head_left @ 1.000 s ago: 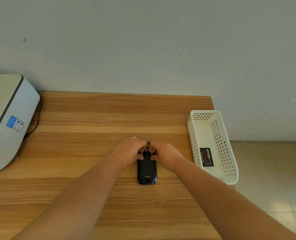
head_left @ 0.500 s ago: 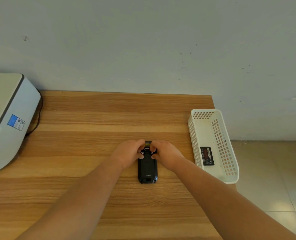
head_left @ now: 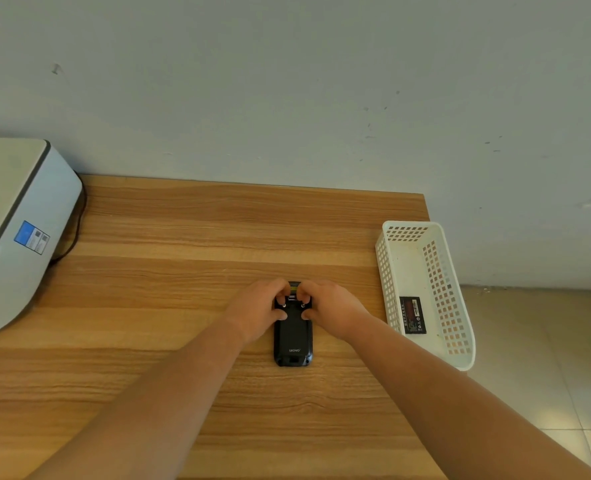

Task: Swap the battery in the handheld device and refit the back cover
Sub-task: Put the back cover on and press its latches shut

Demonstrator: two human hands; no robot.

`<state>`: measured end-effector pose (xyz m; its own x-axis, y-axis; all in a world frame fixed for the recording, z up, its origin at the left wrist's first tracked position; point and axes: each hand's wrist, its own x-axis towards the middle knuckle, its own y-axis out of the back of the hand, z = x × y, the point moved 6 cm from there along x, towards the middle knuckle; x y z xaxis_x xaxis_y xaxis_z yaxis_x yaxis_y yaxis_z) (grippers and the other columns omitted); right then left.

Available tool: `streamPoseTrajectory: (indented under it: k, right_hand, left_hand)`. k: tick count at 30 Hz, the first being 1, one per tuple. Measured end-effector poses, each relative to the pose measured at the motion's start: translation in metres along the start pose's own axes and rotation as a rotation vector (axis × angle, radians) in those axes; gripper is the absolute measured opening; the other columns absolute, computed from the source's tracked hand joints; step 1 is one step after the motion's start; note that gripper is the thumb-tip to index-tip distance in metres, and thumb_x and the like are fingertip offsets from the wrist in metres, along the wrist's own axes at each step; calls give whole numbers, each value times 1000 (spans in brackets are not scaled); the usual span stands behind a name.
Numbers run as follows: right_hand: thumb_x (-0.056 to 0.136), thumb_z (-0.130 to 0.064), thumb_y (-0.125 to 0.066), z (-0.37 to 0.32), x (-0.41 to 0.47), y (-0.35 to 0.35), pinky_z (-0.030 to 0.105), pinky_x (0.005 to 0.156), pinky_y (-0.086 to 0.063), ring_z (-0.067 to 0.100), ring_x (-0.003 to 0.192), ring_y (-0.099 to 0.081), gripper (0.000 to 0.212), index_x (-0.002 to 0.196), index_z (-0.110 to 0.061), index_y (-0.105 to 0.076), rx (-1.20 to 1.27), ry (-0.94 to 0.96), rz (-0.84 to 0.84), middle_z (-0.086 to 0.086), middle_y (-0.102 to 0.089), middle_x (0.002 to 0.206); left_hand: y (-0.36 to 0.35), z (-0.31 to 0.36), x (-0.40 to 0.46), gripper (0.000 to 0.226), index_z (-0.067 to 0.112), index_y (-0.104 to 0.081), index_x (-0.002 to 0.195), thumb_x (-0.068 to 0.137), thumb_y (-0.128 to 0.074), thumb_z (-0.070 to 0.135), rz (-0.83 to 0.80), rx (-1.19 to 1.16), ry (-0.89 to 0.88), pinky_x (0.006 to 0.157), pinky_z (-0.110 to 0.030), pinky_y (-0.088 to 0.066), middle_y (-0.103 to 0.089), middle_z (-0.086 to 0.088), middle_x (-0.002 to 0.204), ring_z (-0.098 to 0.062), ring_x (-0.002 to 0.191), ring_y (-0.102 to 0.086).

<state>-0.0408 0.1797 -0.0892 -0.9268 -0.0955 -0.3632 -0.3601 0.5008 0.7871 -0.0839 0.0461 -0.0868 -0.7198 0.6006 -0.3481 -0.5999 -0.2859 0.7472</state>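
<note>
At the far left a pale grey machine point(head_left: 13, 233) with rounded corners and a blue label sits on the wood-grain tabletop point(head_left: 183, 237), a dark cable curling behind it. Right of it, near the middle, the handheld device point(head_left: 293, 336) lies face down, a black, matte, round-cornered slab with small lettering low on its back cover point(head_left: 292, 327).

The left hand point(head_left: 257, 311) curls over the device's far left corner, fingers bent and thumb pressing the side, closed on the device rather than lifting it. The right hand point(head_left: 330, 311) mirrors it on the far right corner, likewise clamped on the device. Between the fingertips two small round latches or screws show; which, the view is too small to tell.

The step looks like working the two fasteners at the top of the cover; whether opening or locking cannot be told. To do it well, both sides should be worked evenly, the thumbs bracing the body flat so the smooth casing does not skate on the slick laminate, and the cover should move straight, not twisted.

At the right edge a white perforated plastic basket point(head_left: 458, 327) overhangs the tabletop slightly, holding a flat black battery point(head_left: 412, 315) with a printed label.
</note>
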Motion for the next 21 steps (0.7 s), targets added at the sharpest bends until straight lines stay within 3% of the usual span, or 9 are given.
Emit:
streamPoseTrajectory:
  k: [6,13,18,21]
  right_hand:
    - [82,-19,-70,2,2,0,32,81,-47,13,94,-51,26,102,-24,-54,22,-19,-2,-9,-57,104]
    - [82,-20,-71,3,3,-1,34,83,-48,14,95,-53,27,98,-28,-51,20,-28,-3,-8,-59,105]
    - [81,-19,-71,1,6,-3,35,82,-49,13,93,-53,33,91,-34,-43,-14,-3,-32,-9,-57,102]
    - [83,-17,-69,-2,10,-2,36,82,-49,15,94,-53,25,98,-26,-50,-64,17,-76,-7,-57,101]
  left_hand:
    - [1,1,8,41,28,-51,109,79,-76,15,-41,-49,71,79,-29,-48,-59,11,89,-8,86,-57]
    - [-4,-6,7,33,23,-53,99,80,-75,10,-23,-123,153,71,-27,-49,-63,4,82,-12,77,-61]
    - [-5,-2,0,26,25,-55,99,82,-73,14,54,-56,156,81,-30,-49,-58,7,94,-12,88,-56]
    - [-7,-1,-2,29,21,-59,110,84,-72,19,102,-10,180,92,-35,-48,-58,4,108,-16,102,-54]
